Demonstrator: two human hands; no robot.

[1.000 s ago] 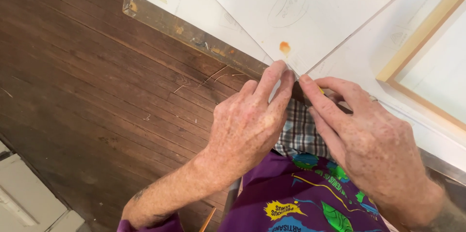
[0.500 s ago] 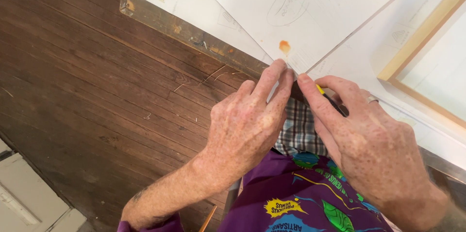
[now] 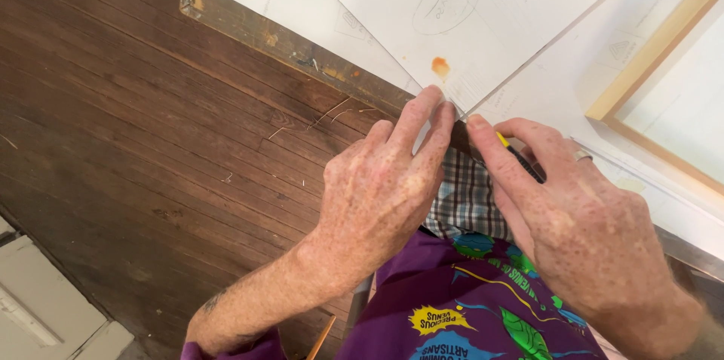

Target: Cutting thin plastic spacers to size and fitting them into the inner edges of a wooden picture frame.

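- A yellow-and-black pencil [image 3: 514, 153] now shows more fully under the right hand [image 3: 573, 224]'s forefinger; a second ago it was hidden, then only its yellow tip peeked out.
- That hand has drawn slightly away from the left hand [image 3: 385, 186], widening the gap between the fingertips at the paper [image 3: 483, 21]'s corner.
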